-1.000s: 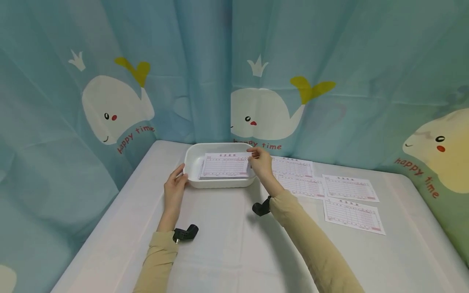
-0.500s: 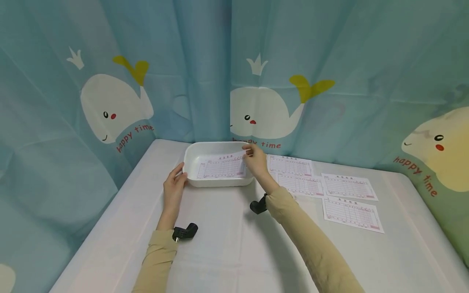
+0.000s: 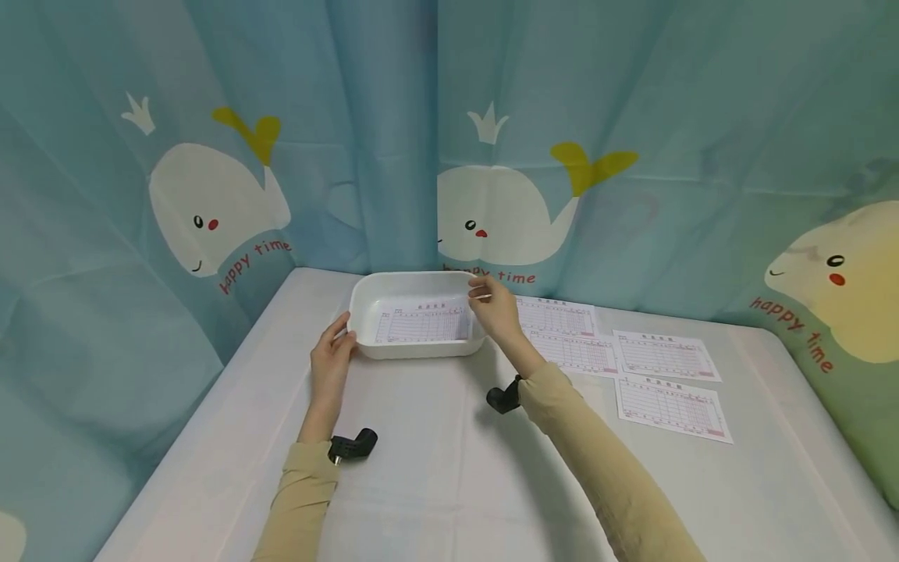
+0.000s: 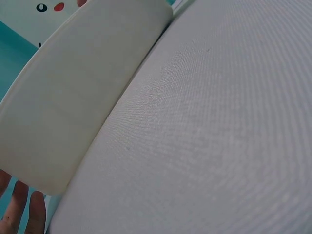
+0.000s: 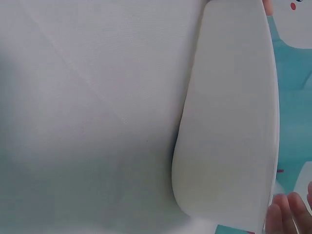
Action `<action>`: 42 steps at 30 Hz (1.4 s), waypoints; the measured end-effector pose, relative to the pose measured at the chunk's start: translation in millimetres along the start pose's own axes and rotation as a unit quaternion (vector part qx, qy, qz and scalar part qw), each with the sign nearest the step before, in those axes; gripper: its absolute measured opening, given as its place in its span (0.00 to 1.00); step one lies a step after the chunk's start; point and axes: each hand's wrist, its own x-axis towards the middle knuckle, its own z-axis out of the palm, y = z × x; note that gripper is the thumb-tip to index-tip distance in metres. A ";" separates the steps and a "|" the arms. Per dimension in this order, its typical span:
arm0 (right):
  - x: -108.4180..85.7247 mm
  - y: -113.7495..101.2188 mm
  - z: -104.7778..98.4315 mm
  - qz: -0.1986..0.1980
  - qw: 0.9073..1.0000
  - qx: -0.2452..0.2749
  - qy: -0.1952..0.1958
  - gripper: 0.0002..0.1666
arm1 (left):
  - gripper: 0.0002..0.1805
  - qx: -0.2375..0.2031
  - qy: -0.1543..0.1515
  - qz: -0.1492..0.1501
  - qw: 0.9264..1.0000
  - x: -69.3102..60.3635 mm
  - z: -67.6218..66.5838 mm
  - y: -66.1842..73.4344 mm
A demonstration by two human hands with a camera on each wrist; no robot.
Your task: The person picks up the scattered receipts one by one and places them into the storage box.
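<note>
Near the back of the table stands a white oblong tray [image 3: 414, 352]. Inside it lies a printed paper form [image 3: 421, 325] with pink lines; whether more sheets lie beneath it cannot be told. My left hand [image 3: 330, 363] touches the tray's left end, and in the left wrist view its fingers [image 4: 18, 202] are straight against that end. At the right end, my right hand [image 3: 497, 312] is over the rim with no sheet visible in it. Its fingers [image 5: 288, 209] show beside the rim in the right wrist view, fairly straight.
Several similar printed forms [image 3: 667, 356] lie flat on the white-covered table [image 3: 407, 468], to the right of the tray; the nearest are partly behind the right hand. A blue curtain [image 3: 393, 156] with whale prints closes off the back and sides.
The right hand lowered a held form into the tray and let it go; the form now lies lower and flat inside. The left hand stayed at the tray's left end.
</note>
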 end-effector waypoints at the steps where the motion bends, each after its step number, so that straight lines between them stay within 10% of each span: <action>1: -0.8 0.4 -1.2 -0.001 1.000 0.000 0.000 0.18 | 0.25 0.001 0.000 0.000 1.000 0.0 0.0 0.1; 42: -61.0 62.6 -51.0 0.047 0.997 0.005 0.064 0.14 | 0.25 0.011 0.006 -0.003 1.000 -0.3 1.8 -1.3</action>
